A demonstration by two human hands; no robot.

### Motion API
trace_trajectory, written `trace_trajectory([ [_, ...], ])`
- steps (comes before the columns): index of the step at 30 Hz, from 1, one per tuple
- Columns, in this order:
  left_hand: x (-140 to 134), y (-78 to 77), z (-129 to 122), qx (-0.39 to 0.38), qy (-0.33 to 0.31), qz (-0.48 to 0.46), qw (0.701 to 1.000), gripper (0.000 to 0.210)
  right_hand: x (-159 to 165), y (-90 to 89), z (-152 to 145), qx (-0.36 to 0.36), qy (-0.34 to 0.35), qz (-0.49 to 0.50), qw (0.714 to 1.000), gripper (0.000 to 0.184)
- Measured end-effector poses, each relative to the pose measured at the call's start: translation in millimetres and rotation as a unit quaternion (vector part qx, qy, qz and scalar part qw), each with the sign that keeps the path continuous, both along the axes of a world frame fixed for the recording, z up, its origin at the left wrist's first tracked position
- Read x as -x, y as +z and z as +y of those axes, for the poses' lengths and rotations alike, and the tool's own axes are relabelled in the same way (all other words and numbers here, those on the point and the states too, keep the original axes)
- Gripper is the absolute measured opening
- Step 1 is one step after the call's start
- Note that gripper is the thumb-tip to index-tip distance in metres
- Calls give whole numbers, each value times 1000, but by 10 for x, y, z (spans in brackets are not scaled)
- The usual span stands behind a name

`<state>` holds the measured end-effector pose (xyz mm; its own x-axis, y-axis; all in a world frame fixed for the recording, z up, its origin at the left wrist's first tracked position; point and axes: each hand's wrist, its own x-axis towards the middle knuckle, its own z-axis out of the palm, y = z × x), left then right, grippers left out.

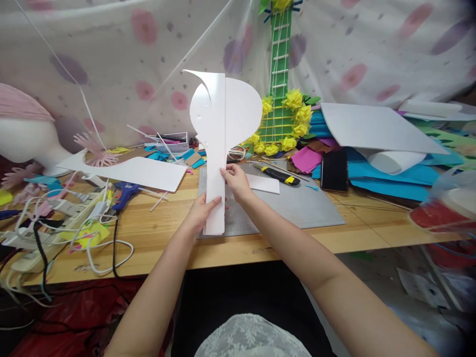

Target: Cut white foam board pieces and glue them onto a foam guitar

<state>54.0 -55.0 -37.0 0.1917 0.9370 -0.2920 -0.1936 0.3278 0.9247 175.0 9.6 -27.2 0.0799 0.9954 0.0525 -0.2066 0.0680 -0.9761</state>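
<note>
Head view — left hand (pixel 203 212) and right hand (pixel 238 182) pinch white cutouts (pixel 217 148) — rounded top (pixel 243 106) above

A narrow white strip (pixel 217 129) stands upright before a rounded white board (pixel 243 108), held by the left grip (pixel 203 212) and, higher, the right grip (pixel 238 183). I see the strip's top curving to a point, well above both grips.

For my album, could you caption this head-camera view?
Left hand and right hand hold white board cutouts upright before a green guitar model trimmed with yellow flowers.
</note>
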Motion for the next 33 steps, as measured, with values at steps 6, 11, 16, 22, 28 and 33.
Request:
trace_trajectory([
  [6,-46,-28,-40,2,-17,-31,999,34,-5,-64,-3,2,2,-15,1000,23],
  [11,-7,-32,-42,35,-10,-61,997,38,-19,-104,-9,-6,27,5,1000,25],
  [16,-3,-39,-34,29,2,-47,999,39,-15,-91,-5,-17,47,15,999,23],
  [22,-21,-71,-45,10,4,-32,999,38,-10,-103,7,-8,42,18,999,18],
  [28,-7,-94,-45,10,5,-30,999,36,-9,-132,19,-6,53,26,998,16],
  [33,-13,-95,-35,20,12,-26,999,36,9,-136,11,10,49,51,997,14],
])
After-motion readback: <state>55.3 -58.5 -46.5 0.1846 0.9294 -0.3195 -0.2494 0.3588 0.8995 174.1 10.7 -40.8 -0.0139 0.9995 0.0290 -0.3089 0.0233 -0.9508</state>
